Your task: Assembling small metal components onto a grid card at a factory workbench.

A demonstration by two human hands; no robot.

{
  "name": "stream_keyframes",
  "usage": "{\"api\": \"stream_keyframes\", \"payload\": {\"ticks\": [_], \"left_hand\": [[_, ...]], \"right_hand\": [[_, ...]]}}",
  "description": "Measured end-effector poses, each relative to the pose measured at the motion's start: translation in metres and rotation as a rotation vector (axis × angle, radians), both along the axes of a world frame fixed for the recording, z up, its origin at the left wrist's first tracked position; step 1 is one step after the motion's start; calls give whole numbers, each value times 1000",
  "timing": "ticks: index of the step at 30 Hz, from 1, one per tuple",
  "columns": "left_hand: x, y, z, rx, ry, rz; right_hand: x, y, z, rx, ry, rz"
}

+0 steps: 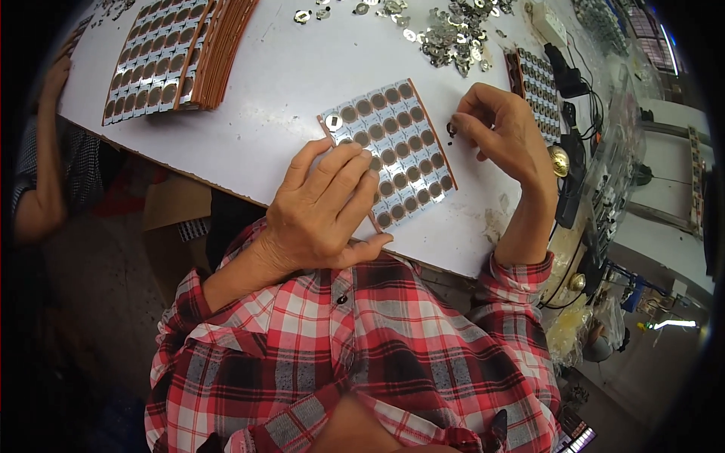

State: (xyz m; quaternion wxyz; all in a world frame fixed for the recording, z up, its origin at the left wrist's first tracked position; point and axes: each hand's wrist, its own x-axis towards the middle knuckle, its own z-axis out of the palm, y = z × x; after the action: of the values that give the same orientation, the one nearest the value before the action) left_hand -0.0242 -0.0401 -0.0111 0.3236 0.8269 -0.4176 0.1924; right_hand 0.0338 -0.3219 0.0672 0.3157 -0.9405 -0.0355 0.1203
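A circuit board panel (pixel 392 164), pale blue with rows of dark round pads and copper-brown side edges, lies tilted on the white table in front of me. My left hand (pixel 325 200) rests over its near left side, fingers stretched out and slightly apart. One small silver metal piece (pixel 334 121) with a dark slot sits on the pad at the panel's upper left corner. Just right of the panel, my right hand (pixel 501 130) pinches a small dark metal part (pixel 452 128) between thumb and forefinger; its exact shape is hard to make out. A tiny dark bit lies on the table below it.
Loose silver metal pieces (pixel 457 38) are heaped at the far side. A tall stack of similar panels (pixel 162 57) stands at far left, another stack (pixel 538 90) at right beside black cables and a power strip (pixel 550 24). Another person's arm (pixel 49 143) reaches the table's left edge.
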Motion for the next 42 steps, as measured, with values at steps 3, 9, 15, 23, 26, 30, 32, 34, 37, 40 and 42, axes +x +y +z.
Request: {"api": "stream_keyframes", "payload": {"ticks": [3, 9, 15, 23, 26, 30, 32, 34, 37, 40, 42], "left_hand": [[0, 0, 0, 10, -3, 1], [0, -3, 1, -19, 2, 15], [0, -1, -1, -32, 2, 7], [-1, -1, -3, -22, 5, 8], [0, -1, -2, -24, 0, 4], [1, -2, -1, -35, 4, 5], [1, -1, -1, -31, 16, -9], [1, 0, -2, -29, 16, -7], [0, -1, -4, -37, 19, -8], [0, 0, -3, -50, 35, -11], [1, 0, -1, -49, 44, -9]], "right_hand": [[0, 8, -5, -62, 22, -45], [2, 6, -6, 0, 81, -127], [-1, 3, 4, 89, 83, -202], [-1, 12, 1, -1, 154, -168], [0, 12, 1, 15, 150, -164], [-1, 13, -2, -20, 95, -168], [-1, 16, 0, -39, 89, -160], [-1, 17, 0, -58, 80, -149], [0, 14, -3, -41, 70, -110], [3, 16, -8, 17, 33, -100], [5, 13, -15, -36, -111, -78]]}}
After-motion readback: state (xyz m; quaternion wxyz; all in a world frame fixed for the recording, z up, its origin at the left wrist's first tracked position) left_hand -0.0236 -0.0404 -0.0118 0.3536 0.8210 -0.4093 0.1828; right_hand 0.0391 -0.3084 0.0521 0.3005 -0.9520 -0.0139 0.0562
